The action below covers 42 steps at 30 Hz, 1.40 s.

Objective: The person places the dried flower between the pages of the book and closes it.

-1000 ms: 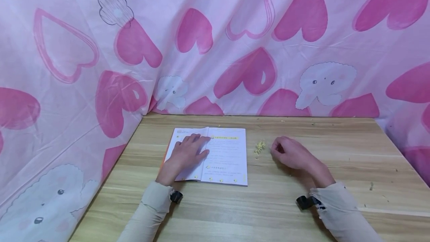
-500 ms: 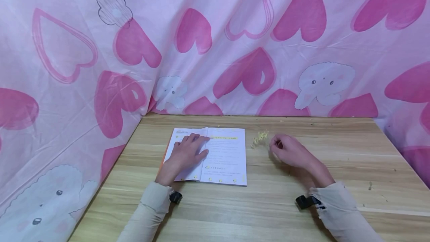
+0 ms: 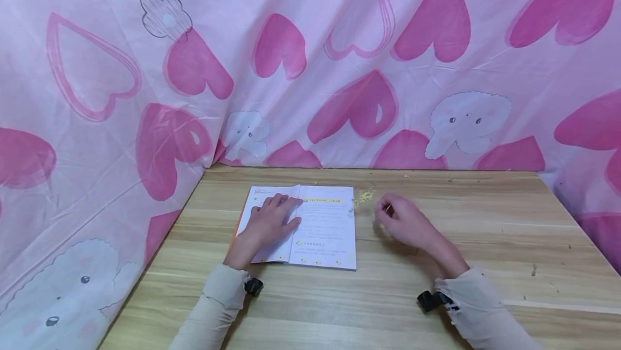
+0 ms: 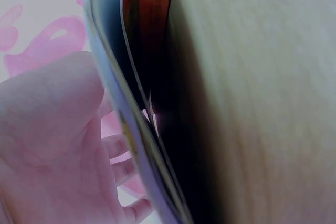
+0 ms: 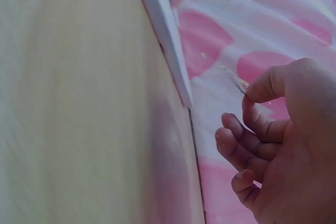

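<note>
An open book point(image 3: 325, 231) with printed white pages lies on the wooden table. My left hand point(image 3: 269, 223) rests on its left page, fingers spread towards the fold. In the left wrist view, the left hand point(image 4: 58, 140) is beside the curved pages, and an orange edge of the book point(image 4: 155, 9) shows. My right hand point(image 3: 402, 220) pinches a thin stem between thumb and index finger, clearest in the right wrist view point(image 5: 239, 86). At its end, a sprig of tiny yellow flowers point(image 3: 364, 198) hangs by the right page's edge. Whether it touches the page I cannot tell.
Small dry bits point(image 3: 534, 269) are scattered over the wooden table point(image 3: 339, 307), mostly on the right and along the back. Pink cloth with hearts point(image 3: 354, 104) hangs behind the table and down its left side.
My right hand has moved left, bringing the yellow sprig from beside the book up to its right edge. The sprig has also turned. My left hand has stayed on the page.
</note>
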Tool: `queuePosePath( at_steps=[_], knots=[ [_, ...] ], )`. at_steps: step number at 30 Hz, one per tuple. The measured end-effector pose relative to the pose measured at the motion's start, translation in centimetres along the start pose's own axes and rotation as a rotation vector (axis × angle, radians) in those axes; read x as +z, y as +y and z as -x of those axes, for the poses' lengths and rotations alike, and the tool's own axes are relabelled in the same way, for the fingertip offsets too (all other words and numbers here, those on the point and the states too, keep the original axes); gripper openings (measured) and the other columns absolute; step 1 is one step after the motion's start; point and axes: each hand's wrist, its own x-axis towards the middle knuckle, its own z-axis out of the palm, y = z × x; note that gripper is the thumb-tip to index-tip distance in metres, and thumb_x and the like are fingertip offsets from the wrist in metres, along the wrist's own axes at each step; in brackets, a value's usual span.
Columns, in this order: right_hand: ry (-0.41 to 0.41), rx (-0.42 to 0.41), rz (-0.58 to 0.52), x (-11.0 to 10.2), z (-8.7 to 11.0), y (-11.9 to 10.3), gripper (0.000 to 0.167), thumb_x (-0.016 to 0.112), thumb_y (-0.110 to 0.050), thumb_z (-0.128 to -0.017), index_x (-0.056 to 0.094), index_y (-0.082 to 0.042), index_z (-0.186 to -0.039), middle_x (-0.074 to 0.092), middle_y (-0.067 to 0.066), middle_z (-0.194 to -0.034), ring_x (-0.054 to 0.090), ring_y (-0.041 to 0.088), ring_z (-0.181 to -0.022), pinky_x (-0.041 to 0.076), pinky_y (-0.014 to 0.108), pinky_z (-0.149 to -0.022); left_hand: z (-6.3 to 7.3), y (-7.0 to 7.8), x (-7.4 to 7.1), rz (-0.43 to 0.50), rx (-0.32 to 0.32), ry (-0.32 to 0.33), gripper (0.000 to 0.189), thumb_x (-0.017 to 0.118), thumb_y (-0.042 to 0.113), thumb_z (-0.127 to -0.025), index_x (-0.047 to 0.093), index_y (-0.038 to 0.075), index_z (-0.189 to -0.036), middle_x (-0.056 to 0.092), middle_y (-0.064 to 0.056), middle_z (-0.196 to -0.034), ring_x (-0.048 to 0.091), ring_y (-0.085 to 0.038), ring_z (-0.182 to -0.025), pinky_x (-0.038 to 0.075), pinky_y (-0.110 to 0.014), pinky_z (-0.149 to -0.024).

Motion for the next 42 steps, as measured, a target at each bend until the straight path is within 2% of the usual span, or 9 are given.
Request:
queuePosePath(
  at_steps=[3,11,18,25,36,42],
  knots=[
    [-0.012,-0.006,-0.006,1.0,-0.1,-0.5,0.005,0.062,-0.014,-0.103,0.067,-0.014,-0.103,0.067,0.002,-0.094,0.061,0.017,-0.084,0.055,0.027,-0.070,0.0,0.0,0.1,0.007,0.000,0.000,0.049,0.063,0.047,-0.108,0.055,0.037,-0.156,0.051,-0.005,-0.160,0.047,-0.034,-0.147,0.042,-0.068,-0.107],
    [0.001,-0.044,0.030,3.4,-0.8,-1.7,0.004,0.065,-0.013,-0.100,0.069,-0.012,-0.099,0.066,0.000,-0.091,0.060,0.013,-0.083,0.052,0.026,-0.072,0.0,0.0,0.2,-0.002,0.000,0.004,0.050,0.063,0.047,-0.108,0.054,0.037,-0.156,0.049,-0.006,-0.162,0.046,-0.035,-0.148,0.042,-0.071,-0.107],
    [0.002,-0.027,-0.010,4.4,-1.3,-2.0,0.006,0.064,-0.011,-0.101,0.069,-0.012,-0.098,0.065,0.000,-0.088,0.059,0.013,-0.079,0.051,0.025,-0.068,0.0,-0.1,0.1,-0.004,-0.001,0.007,0.049,0.062,0.047,-0.108,0.053,0.038,-0.156,0.049,-0.006,-0.162,0.046,-0.035,-0.149,0.042,-0.072,-0.107],
    [-0.002,-0.035,0.042,5.4,-2.0,-2.5,0.007,0.066,-0.013,-0.099,0.069,-0.015,-0.094,0.063,-0.002,-0.084,0.058,0.011,-0.078,0.048,0.025,-0.070,0.2,0.1,0.0,0.005,0.002,0.007,0.048,0.062,0.045,-0.109,0.054,0.037,-0.155,0.051,-0.008,-0.159,0.047,-0.037,-0.146,0.042,-0.071,-0.105],
    [-0.014,0.023,0.111,6.9,-3.5,-4.2,0.008,0.065,-0.021,-0.098,0.070,-0.017,-0.093,0.061,-0.002,-0.080,0.055,0.015,-0.074,0.045,0.032,-0.071,0.3,0.1,-0.1,0.022,0.020,0.010,0.047,0.062,0.042,-0.109,0.055,0.035,-0.155,0.050,-0.012,-0.161,0.046,-0.041,-0.148,0.043,-0.073,-0.105],
    [-0.017,0.053,0.148,7.4,-4.0,-4.3,0.008,0.067,-0.023,-0.099,0.070,-0.017,-0.094,0.058,0.000,-0.078,0.052,0.016,-0.072,0.042,0.032,-0.068,0.1,0.0,0.0,0.020,0.018,-0.006,0.047,0.061,0.043,-0.110,0.053,0.035,-0.156,0.047,-0.012,-0.163,0.045,-0.042,-0.150,0.042,-0.074,-0.107]
  ],
)
